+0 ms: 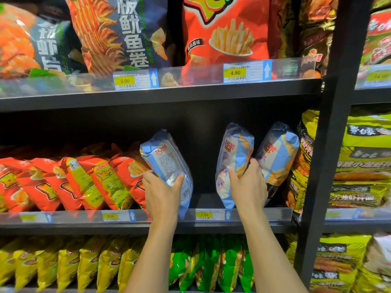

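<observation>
Shop shelving seen from head height, three tiers of snack bags. On the middle shelf, at the left, a row of red bags leans to the right. Just beside them the left hand grips the lower half of a pale blue bag, thumb on one side and fingers wrapped round the other. Its printed back faces outward and it rests against the red row.

A bare dark gap of shelf follows, above a yellow price tag. Then the right hand holds a second blue bag, thumb across its front, fingers tucked between it and a third blue bag. That third bag leans right, touching dark orange packets by the black upright.

Likely risks: both held bags stand close to the clear front rail, so loosening either grip could let one slump into the gap or slide over the rail. The left one, set down as it is, would show its back.
</observation>
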Action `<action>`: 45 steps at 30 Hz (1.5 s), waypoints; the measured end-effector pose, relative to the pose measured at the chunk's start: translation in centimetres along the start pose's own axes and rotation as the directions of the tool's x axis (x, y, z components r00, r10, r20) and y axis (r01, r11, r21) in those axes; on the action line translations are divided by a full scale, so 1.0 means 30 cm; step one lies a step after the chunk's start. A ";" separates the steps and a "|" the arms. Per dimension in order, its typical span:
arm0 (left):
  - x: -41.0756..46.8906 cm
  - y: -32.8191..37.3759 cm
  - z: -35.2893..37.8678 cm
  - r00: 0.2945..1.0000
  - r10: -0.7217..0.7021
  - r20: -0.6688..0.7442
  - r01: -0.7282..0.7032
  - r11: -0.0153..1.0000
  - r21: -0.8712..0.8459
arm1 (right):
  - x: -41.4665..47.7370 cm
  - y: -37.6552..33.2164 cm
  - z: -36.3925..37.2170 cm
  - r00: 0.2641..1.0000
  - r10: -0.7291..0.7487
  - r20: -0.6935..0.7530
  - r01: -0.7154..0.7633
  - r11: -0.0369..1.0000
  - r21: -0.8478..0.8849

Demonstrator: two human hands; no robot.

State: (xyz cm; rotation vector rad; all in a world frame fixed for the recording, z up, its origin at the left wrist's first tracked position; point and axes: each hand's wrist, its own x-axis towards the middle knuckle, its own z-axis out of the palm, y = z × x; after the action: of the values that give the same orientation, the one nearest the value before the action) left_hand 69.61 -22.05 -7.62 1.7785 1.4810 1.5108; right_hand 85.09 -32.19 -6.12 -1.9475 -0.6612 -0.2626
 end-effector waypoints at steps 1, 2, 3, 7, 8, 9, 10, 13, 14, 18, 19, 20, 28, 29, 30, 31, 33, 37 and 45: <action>-0.001 -0.002 -0.001 1.000 0.004 0.003 -0.004 1.000 -0.006 | 0.002 0.003 0.000 1.000 -0.001 -0.008 0.001 1.000 0.027; -0.004 -0.003 -0.005 1.000 0.010 0.002 -0.010 1.000 -0.011 | 0.003 0.008 0.002 1.000 -0.003 -0.018 0.004 0.998 0.059; -0.009 -0.003 -0.008 1.000 0.026 -0.009 -0.026 1.000 -0.013 | 0.005 0.011 0.001 1.000 -0.004 -0.027 0.006 0.996 0.093; -0.045 0.003 -0.027 0.990 0.101 -0.101 -0.101 0.995 0.008 | 0.013 0.025 -0.005 0.999 0.006 -0.036 0.004 0.958 0.287; -0.056 0.011 -0.032 0.986 0.116 -0.120 -0.116 0.993 0.007 | 0.014 0.025 -0.014 0.999 0.010 -0.032 0.002 0.935 0.355; -0.066 0.019 -0.037 0.981 0.142 -0.134 -0.143 0.990 -0.001 | 0.016 0.024 -0.026 1.000 0.019 -0.024 -0.007 0.904 0.427; -0.077 0.030 -0.041 0.976 0.169 -0.137 -0.174 0.984 -0.027 | 0.016 0.022 -0.040 0.999 0.032 -0.011 -0.023 0.869 0.494; -0.125 0.077 -0.062 0.973 0.214 -0.083 -0.227 0.955 -0.193 | 0.016 0.012 -0.085 0.998 0.043 0.038 -0.057 0.774 0.631; -0.142 0.090 -0.070 0.970 0.231 -0.071 -0.241 0.942 -0.232 | 0.013 0.008 -0.101 0.997 0.042 0.061 -0.072 0.740 0.669; -0.173 0.122 -0.097 0.974 0.225 -0.011 -0.216 0.915 -0.341 | -0.006 0.018 -0.176 0.983 -0.041 0.180 -0.113 0.639 0.761; -0.170 0.128 -0.105 0.980 0.195 0.033 -0.167 0.907 -0.387 | -0.014 0.024 -0.194 0.971 -0.069 0.228 -0.140 0.610 0.780; -0.168 0.137 -0.115 0.983 0.158 0.092 -0.103 0.895 -0.435 | -0.023 0.032 -0.207 0.956 -0.089 0.278 -0.178 0.578 0.796; -0.162 0.117 -0.175 0.764 0.121 0.633 0.363 0.731 -0.578 | -0.149 0.119 -0.245 0.812 -0.166 0.560 -0.458 0.414 0.787; -0.173 0.107 -0.178 0.716 0.143 0.683 0.412 0.703 -0.580 | -0.165 0.132 -0.243 0.805 -0.181 0.566 -0.459 0.415 0.786; -0.187 0.101 -0.182 0.690 0.172 0.703 0.424 0.691 -0.585 | -0.182 0.139 -0.245 0.793 -0.200 0.575 -0.457 0.429 0.779; -0.201 0.094 -0.186 0.674 0.207 0.709 0.404 0.700 -0.589 | -0.197 0.146 -0.250 0.779 -0.221 0.586 -0.447 0.459 0.768; -0.227 0.080 -0.189 0.667 0.253 0.701 0.357 0.717 -0.599 | -0.220 0.163 -0.263 0.759 -0.243 0.605 -0.430 0.511 0.745; -0.272 0.065 -0.194 0.692 0.242 0.680 0.355 0.707 -0.612 | -0.250 0.198 -0.268 0.769 -0.205 0.606 -0.450 0.499 0.740; -0.348 0.096 -0.210 0.664 0.236 0.710 0.302 0.784 -0.543 | -0.339 0.159 -0.254 0.829 -0.145 0.541 -0.412 0.497 0.764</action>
State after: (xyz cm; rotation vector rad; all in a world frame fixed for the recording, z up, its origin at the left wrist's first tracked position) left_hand 66.79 -34.24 -8.10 1.5941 0.4813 0.8538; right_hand 80.12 -43.88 -10.90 -1.0117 -0.7777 0.6899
